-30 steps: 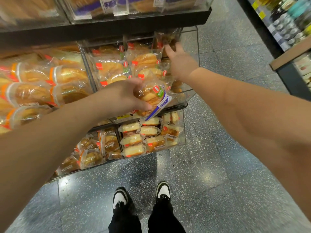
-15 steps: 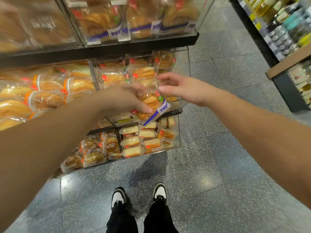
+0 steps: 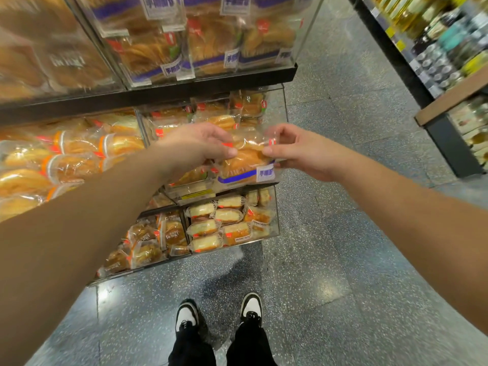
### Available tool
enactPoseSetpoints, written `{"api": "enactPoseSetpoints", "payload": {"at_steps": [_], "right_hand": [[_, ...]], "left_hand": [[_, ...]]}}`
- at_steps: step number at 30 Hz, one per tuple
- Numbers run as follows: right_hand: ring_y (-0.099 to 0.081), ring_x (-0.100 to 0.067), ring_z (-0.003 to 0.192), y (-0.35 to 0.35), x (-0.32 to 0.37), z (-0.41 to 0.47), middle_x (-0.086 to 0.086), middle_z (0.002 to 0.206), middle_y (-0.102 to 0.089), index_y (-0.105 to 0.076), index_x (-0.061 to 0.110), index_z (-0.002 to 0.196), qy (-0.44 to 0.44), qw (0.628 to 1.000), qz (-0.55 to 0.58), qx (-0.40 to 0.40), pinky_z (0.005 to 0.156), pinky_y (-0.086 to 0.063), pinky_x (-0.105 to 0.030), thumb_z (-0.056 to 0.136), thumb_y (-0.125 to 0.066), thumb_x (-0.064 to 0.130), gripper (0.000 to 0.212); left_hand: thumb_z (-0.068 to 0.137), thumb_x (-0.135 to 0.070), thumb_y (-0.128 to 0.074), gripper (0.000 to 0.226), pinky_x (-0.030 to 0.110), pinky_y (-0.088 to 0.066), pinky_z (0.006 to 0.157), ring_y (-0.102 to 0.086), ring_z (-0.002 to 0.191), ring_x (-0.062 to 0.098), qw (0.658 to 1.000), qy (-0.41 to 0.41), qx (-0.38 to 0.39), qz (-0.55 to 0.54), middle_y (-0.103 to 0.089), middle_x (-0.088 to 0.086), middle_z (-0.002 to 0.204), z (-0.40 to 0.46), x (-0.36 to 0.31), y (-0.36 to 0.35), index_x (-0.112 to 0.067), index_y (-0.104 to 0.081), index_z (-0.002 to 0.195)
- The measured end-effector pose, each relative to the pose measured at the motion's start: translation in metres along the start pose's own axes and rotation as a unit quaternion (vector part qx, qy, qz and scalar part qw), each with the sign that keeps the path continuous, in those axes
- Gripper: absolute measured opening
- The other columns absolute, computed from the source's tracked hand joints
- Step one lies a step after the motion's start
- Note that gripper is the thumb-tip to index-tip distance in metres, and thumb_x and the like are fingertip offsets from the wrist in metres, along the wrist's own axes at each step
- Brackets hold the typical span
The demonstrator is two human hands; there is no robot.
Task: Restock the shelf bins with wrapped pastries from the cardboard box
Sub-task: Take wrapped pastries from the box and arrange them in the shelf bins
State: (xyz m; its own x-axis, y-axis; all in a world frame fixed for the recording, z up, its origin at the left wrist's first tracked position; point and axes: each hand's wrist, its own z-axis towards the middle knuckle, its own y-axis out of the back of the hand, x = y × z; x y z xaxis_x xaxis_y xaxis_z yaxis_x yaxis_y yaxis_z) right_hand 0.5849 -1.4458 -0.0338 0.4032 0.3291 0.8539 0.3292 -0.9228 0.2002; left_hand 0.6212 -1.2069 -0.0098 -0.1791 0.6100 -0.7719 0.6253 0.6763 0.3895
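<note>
A wrapped pastry [image 3: 244, 165] in clear film with a blue stripe and a white label hangs between both hands in front of the middle shelf. My left hand [image 3: 194, 145] pinches its left top edge. My right hand [image 3: 298, 149] pinches its right top edge, thumb and fingers curled on the film. Behind it a clear shelf bin [image 3: 277, 101] holds similar red-tagged pastries. The upper bin [image 3: 306, 30] holds blue-striped packs like the one held. No cardboard box is in view.
A lower clear bin [image 3: 276, 223] holds small cake slices and brown buns. Orange-banded breads [image 3: 74, 165] fill the shelf at left. My two shoes [image 3: 219, 311] stand on speckled grey floor. Another shelving unit [image 3: 449, 83] with bottles lines the aisle at right.
My right hand came back from the rear of the middle bin and took hold of the pastry's right edge. The pastry turned level and rose a little; the camera tilted up.
</note>
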Motion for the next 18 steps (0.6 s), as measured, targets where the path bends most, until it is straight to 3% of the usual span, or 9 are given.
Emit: {"api": "enactPoseSetpoints", "payload": {"at_steps": [2,4,7,10,14,16,18], "right_hand": [[-0.056,-0.011,0.121,0.008,0.015,-0.002,0.007,0.133,-0.057,-0.048,0.028,0.132,0.047,0.987,-0.153,-0.021,0.11,-0.043,-0.036,0.069,-0.083,0.047,0.074],[-0.05,-0.001,0.119,0.009,0.03,-0.001,0.015,0.133,-0.053,-0.045,0.028,0.141,0.057,0.94,-0.335,0.018,0.104,-0.037,-0.021,0.074,-0.081,0.047,0.079],[-0.058,-0.009,0.106,-0.004,0.04,0.006,0.014,0.117,-0.06,-0.051,0.025,0.136,0.021,0.881,-0.463,0.093,0.09,-0.043,-0.025,0.077,-0.078,0.051,0.07],[-0.059,-0.011,0.083,-0.006,0.038,0.011,0.015,0.092,-0.061,-0.058,0.027,0.116,0.018,0.862,-0.496,0.099,0.069,-0.041,-0.027,0.078,-0.076,0.052,0.049],[-0.052,-0.006,0.075,0.015,0.052,0.007,0.011,0.089,-0.057,-0.053,0.026,0.106,-0.03,0.862,-0.505,0.027,0.061,-0.037,-0.025,0.08,-0.074,0.052,0.042],[-0.053,-0.011,0.078,0.027,0.062,0.009,0.006,0.091,-0.059,-0.053,0.025,0.106,-0.067,0.873,-0.48,-0.053,0.063,-0.039,-0.027,0.082,-0.072,0.054,0.042],[-0.055,-0.018,0.082,0.031,0.07,0.016,0.001,0.088,-0.059,-0.057,0.019,0.105,-0.083,0.858,-0.491,-0.127,0.066,-0.041,-0.03,0.083,-0.069,0.057,0.045]], "left_hand": [[0.082,-0.038,-0.075,0.04,0.023,-0.047,0.074,-0.065,0.093,0.007,0.996,-0.009,-0.009,0.093,-0.068,-0.012,0.104,0.0,-0.004,-0.006,-0.032,-0.061,0.12],[0.082,-0.04,-0.075,0.044,0.022,-0.047,0.071,-0.064,0.092,0.004,0.992,-0.013,-0.004,0.122,-0.067,-0.014,0.106,0.001,-0.007,-0.011,-0.034,-0.06,0.123],[0.081,-0.039,-0.077,0.046,0.029,-0.053,0.083,-0.064,0.094,0.006,0.995,-0.022,-0.005,0.095,-0.066,-0.015,0.106,0.001,-0.01,-0.016,-0.033,-0.06,0.123],[0.082,-0.033,-0.077,0.043,0.03,-0.054,0.084,-0.064,0.093,0.008,0.998,-0.025,-0.011,0.052,-0.066,-0.012,0.106,0.004,-0.009,-0.023,-0.03,-0.06,0.121],[0.087,-0.037,-0.071,0.032,0.028,-0.055,0.077,-0.06,0.088,0.01,0.996,-0.04,-0.064,0.045,-0.059,-0.01,0.1,0.018,0.0,-0.026,-0.027,-0.056,0.113],[0.091,-0.044,-0.064,0.034,0.032,-0.054,0.083,-0.059,0.096,0.013,0.984,-0.053,-0.106,0.13,-0.057,-0.01,0.109,0.028,0.006,-0.024,-0.028,-0.054,0.119],[0.094,-0.044,-0.059,0.039,0.035,-0.046,0.101,-0.052,0.117,0.016,0.957,-0.084,-0.126,0.247,-0.052,-0.007,0.127,0.041,0.012,-0.023,-0.025,-0.052,0.128]]}}
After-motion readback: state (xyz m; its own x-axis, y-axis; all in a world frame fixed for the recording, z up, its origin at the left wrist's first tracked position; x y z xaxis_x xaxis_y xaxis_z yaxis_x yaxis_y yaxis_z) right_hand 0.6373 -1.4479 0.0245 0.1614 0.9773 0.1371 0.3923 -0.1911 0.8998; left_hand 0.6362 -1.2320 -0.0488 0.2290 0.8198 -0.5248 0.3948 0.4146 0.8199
